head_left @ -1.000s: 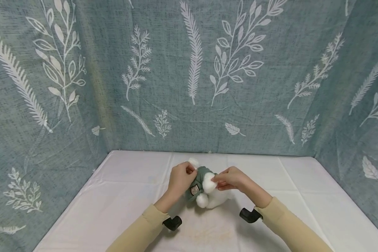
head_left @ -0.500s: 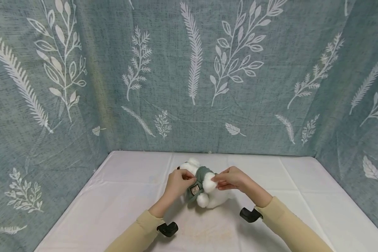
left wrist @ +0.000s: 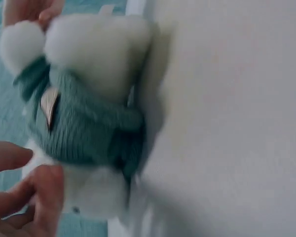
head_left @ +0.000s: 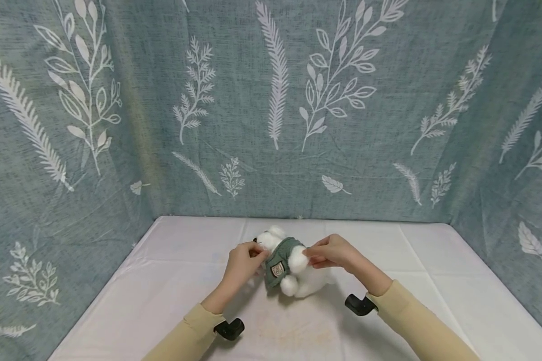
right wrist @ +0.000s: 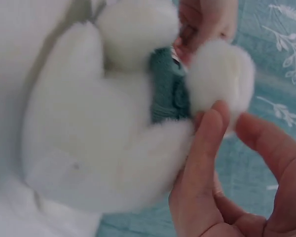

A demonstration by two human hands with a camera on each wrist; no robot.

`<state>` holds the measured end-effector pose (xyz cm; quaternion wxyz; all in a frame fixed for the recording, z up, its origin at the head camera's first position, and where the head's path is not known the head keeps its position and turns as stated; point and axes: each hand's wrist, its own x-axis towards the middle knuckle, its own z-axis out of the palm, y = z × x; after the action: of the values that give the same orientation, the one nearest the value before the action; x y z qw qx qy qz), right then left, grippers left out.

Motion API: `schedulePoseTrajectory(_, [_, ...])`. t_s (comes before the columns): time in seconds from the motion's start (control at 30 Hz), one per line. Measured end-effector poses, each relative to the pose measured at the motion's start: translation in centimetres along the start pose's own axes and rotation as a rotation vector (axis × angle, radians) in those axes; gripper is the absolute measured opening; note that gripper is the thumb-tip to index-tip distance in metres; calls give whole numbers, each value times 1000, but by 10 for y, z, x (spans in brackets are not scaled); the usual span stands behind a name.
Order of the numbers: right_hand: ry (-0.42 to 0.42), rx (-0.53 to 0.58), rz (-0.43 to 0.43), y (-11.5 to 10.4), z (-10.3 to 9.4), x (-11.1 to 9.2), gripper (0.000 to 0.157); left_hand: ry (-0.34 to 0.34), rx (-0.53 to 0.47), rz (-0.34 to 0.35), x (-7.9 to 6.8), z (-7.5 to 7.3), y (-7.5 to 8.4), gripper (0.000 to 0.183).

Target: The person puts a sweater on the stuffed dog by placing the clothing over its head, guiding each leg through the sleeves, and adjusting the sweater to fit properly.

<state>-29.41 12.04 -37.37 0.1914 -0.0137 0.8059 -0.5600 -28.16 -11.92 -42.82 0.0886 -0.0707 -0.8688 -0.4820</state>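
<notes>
A white plush toy (head_left: 310,280) lies on its side on the table, its head (head_left: 267,240) toward the left and its rounded rear toward the right. It wears a green knitted sweater (head_left: 280,258) with a small patch (head_left: 277,269) on it. My right hand (head_left: 331,252) pinches the toy's raised white paw (right wrist: 219,74) between thumb and fingers. By the toy's head is my left hand (head_left: 241,263). In the left wrist view its thumb and index finger stand apart beside the sweater's neck edge (left wrist: 71,158).
A white cloth (head_left: 198,245) with fold lines covers the table, with faint stains (head_left: 293,333) in front of the toy. Blue-green curtains (head_left: 235,100) with white leaf prints stand behind and at both sides. Black wrist mounts (head_left: 229,329) project below both cuffs.
My left hand has come away from the sweater and moved left and down to beside the toy's head, uncovering the face and sweater front. My right hand keeps its pinch on the paw.
</notes>
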Motion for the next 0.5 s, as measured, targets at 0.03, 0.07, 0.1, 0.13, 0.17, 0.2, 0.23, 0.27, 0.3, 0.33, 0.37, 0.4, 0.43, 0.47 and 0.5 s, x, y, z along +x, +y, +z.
schedulePoseTrajectory(0.03, [22, -19, -23, -2, 0, -1, 25, -34, -20, -39, -1, -2, -3, 12])
schedulePoseTrajectory(0.07, [46, -48, -46, -3, 0, -1, 25, -76, -41, -71, -2, -4, -5, 12])
schedulePoseTrajectory(0.1, [72, -77, -71, -5, 1, -2, 25, -120, -64, -98, -3, -5, -8, 13])
schedulePoseTrajectory(0.13, [100, -118, -101, -6, 2, -2, 26, -167, -87, -118, -4, -6, -10, 13])
schedulePoseTrajectory(0.17, [138, -171, -132, -8, 4, -3, 26, -218, -121, -138, -6, -6, -12, 14])
schedulePoseTrajectory(0.2, [169, -230, -168, -10, 6, -3, 27, -260, -160, -155, -6, -4, -13, 15])
schedulePoseTrajectory(0.23, [195, -285, -199, -11, 8, -3, 30, -293, -203, -169, -7, -2, -14, 16])
schedulePoseTrajectory(0.27, [216, -343, -228, -13, 10, -3, 32, -320, -245, -177, -8, 0, -15, 17])
schedulePoseTrajectory(0.3, [233, -398, -254, -14, 13, -3, 34, -341, -294, -194, -8, 2, -16, 17])
schedulePoseTrajectory(0.33, [244, -450, -271, -15, 15, -3, 36, -356, -333, -206, -8, 4, -17, 18])
schedulePoseTrajectory(0.37, [246, -496, -282, -15, 17, -2, 39, -367, -367, -216, -9, 7, -18, 18])
schedulePoseTrajectory(0.4, [237, -525, -287, -15, 19, -1, 41, -374, -391, -224, -9, 10, -18, 18])
schedulePoseTrajectory(0.43, [226, -553, -289, -15, 21, 0, 44, -384, -418, -229, -9, 12, -18, 19])
schedulePoseTrajectory(0.47, [216, -579, -290, -15, 22, 1, 47, -395, -441, -234, -9, 14, -19, 21])
schedulePoseTrajectory(0.5, [205, -598, -288, -15, 23, 2, 49, -406, -461, -236, -9, 16, -19, 23])
